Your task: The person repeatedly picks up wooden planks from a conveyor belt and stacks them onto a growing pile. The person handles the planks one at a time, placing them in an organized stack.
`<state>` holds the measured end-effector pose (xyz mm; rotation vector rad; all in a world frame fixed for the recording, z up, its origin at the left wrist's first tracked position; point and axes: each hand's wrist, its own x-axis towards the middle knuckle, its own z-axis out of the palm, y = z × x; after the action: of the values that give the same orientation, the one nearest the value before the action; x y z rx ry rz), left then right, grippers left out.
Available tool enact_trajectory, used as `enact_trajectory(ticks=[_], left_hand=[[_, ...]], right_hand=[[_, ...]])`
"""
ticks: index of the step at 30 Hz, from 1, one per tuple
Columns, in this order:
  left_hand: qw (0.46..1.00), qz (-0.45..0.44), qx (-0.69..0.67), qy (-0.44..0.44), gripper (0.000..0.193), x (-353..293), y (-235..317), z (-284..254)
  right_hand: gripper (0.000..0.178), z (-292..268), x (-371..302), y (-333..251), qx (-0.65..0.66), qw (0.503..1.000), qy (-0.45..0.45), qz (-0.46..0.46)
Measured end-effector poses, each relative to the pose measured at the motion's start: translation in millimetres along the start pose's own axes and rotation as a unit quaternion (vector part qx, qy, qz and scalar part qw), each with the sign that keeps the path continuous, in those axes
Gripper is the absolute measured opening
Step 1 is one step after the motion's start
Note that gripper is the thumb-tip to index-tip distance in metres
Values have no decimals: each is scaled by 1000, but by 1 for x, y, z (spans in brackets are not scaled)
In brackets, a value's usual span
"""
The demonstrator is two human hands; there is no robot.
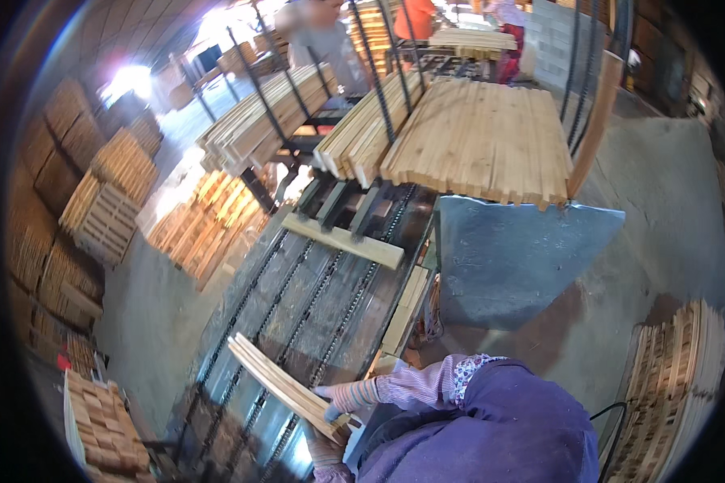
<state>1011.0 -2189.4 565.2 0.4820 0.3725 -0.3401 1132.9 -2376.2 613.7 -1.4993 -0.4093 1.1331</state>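
A small bundle of long, pale wooden strips slants across the dark chain conveyor, its far end pointing up and left. My left hand, gloved, is closed around the near end of the bundle from below. My right hand, reaching in from a striped sleeve, grips the same strips from the side, just above my left hand. The palms and some fingers are hidden by the wood. Farther up, a single wooden bar lies across the conveyor chains.
Stacked boards stand at the conveyor's far end between dark upright rods. A blue-grey panel hangs below them. Wood piles rise on the right; a stack of blocks stands at lower left. Other people are in the background.
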Motion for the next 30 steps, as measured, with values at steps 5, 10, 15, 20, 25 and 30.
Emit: enact_trajectory(ticks=[5, 10, 15, 20, 25, 30], left_hand=[[961, 107, 127, 221, 67, -28, 4, 39], [858, 220, 297, 355, 71, -39, 13, 2], [564, 162, 620, 521, 98, -35, 5, -2], [577, 60, 629, 517, 107, -17, -5, -9], [621, 151, 579, 505, 93, -18, -5, -38], [795, 275, 366, 397, 72, -56, 6, -49]], right_hand=[[75, -5, -6, 16, 123, 991, 7, -55], [86, -56, -39, 16, 131, 985, 52, -100], [78, -88, -78, 14, 61, 988, 107, -92], [78, -94, -74, 15, 73, 983, 138, -97], [78, -87, -70, 0, 67, 983, 136, -106], [78, -77, -54, -21, 50, 987, 96, -120]])
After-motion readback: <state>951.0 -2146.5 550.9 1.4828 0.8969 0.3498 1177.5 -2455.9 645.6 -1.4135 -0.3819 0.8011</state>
